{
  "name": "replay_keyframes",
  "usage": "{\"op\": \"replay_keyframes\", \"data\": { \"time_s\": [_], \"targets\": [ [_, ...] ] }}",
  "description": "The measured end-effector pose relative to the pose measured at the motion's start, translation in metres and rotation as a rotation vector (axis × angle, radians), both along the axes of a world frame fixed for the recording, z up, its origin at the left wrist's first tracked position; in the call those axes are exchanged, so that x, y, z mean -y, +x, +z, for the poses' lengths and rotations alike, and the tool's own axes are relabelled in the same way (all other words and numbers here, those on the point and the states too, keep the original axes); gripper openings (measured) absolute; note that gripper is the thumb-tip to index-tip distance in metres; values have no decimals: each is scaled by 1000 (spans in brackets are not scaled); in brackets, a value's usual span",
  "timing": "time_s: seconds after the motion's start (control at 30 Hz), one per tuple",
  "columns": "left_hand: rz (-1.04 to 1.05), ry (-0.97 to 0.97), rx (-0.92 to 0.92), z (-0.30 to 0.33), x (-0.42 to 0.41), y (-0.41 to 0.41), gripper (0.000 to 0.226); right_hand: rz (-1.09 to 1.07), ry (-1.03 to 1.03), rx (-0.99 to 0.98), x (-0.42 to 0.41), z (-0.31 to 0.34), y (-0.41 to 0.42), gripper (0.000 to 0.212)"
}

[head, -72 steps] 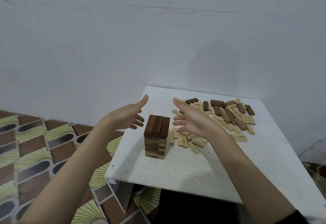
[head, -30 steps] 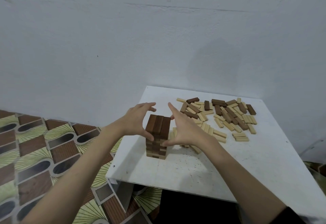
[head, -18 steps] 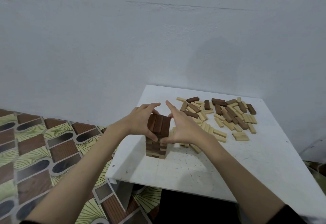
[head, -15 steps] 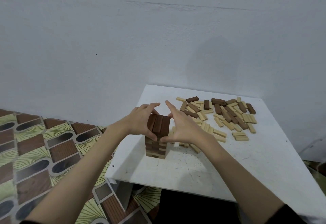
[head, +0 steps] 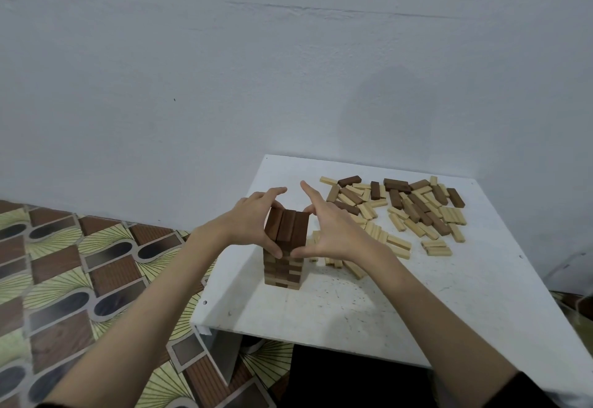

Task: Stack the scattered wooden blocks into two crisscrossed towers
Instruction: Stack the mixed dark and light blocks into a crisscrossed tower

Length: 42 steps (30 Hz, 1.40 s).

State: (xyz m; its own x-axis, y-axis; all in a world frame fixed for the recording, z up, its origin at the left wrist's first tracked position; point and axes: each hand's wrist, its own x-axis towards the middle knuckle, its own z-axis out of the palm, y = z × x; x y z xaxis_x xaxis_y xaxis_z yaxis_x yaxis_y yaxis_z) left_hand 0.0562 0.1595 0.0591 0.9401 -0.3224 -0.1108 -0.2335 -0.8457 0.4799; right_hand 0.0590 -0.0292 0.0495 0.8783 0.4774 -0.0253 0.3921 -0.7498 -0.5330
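Observation:
One crisscrossed tower [head: 285, 247] of dark and light wooden blocks stands near the left front of the white table [head: 353, 311], topped by three dark blocks side by side. My left hand [head: 253, 221] presses against the tower's left side, thumb at the front, fingers curled behind. On the tower's right side my right hand [head: 330, 231] does the same, its index finger pointing up. Scattered blocks [head: 407, 212], both dark and light, lie in a loose heap to the right and behind.
A white wall rises straight behind the table. Patterned brown and green floor tiles [head: 80, 273] spread to the left. The table's front edge and left corner lie close to the tower.
Both hands came in from apart and closed against the sides of the tower's top layers. Over the last half second they have hardly moved.

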Motion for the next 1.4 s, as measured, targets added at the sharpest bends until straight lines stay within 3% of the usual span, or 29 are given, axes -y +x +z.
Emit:
{"op": "replay_keyframes", "data": {
  "time_s": [1.4],
  "targets": [
    [-4,-47,-16,0,4,0,113,4,38,-10,-1,1,2,121]
  ]
}}
